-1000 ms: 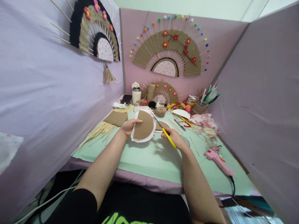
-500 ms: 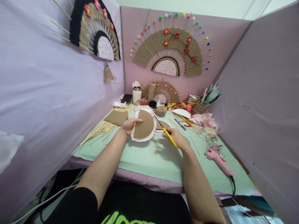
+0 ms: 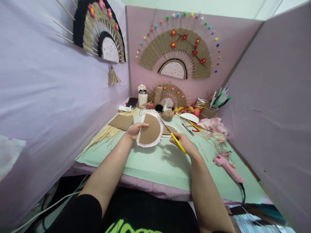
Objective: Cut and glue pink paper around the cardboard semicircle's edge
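Above the table, my left hand (image 3: 136, 130) pinches the straight edge of a brown cardboard half-disc (image 3: 152, 130), thumb on its face. Pale fabric with faint pink marks (image 3: 145, 145) sticks out around the cardboard as a border. In my right hand (image 3: 183, 142) is a pair of scissors with yellow handles (image 3: 179, 144); the blades point up and left to the fabric's right edge. Whether the blades touch the fabric I cannot tell. Behind the scissors, another brown half-disc with a pale border (image 3: 168, 130) lies on the table, partly hidden.
Thin wooden sticks (image 3: 103, 137) and a cardboard piece (image 3: 121, 121) lie at left. A pink glue gun (image 3: 228, 168) rests at right, near crumpled pink fabric (image 3: 213, 125). Twine (image 3: 168, 115) and a white bottle (image 3: 142, 97) stand behind. Decorated fans (image 3: 175, 53) hang on the walls.
The right hand and scissors have shifted very slightly to the right. The left hand and the half-disc stay almost in place.
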`<state>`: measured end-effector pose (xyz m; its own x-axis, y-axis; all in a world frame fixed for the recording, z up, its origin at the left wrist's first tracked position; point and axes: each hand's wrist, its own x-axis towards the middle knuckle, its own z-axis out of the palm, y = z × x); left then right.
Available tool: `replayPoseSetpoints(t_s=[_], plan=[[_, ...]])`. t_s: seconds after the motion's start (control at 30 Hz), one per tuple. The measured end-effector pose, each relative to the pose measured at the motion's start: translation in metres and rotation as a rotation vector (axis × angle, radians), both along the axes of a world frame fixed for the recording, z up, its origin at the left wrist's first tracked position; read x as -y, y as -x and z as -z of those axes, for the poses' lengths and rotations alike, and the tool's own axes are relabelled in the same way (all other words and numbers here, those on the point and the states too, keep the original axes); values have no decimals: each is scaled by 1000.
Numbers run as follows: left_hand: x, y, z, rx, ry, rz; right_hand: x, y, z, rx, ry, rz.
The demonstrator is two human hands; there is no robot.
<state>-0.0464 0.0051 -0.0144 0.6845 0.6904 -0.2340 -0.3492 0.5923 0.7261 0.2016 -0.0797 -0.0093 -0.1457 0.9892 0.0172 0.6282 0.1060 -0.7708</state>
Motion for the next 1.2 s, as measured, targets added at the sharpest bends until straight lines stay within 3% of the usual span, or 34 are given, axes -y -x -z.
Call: replayPoseSetpoints(t_s=[0.8, 1.2], plan=[[-1, 1, 0, 42, 51, 9, -3, -12, 4, -17, 24, 9], [-8, -8, -29, -83, 15, 48, -1, -13, -1, -25, -47, -71]])
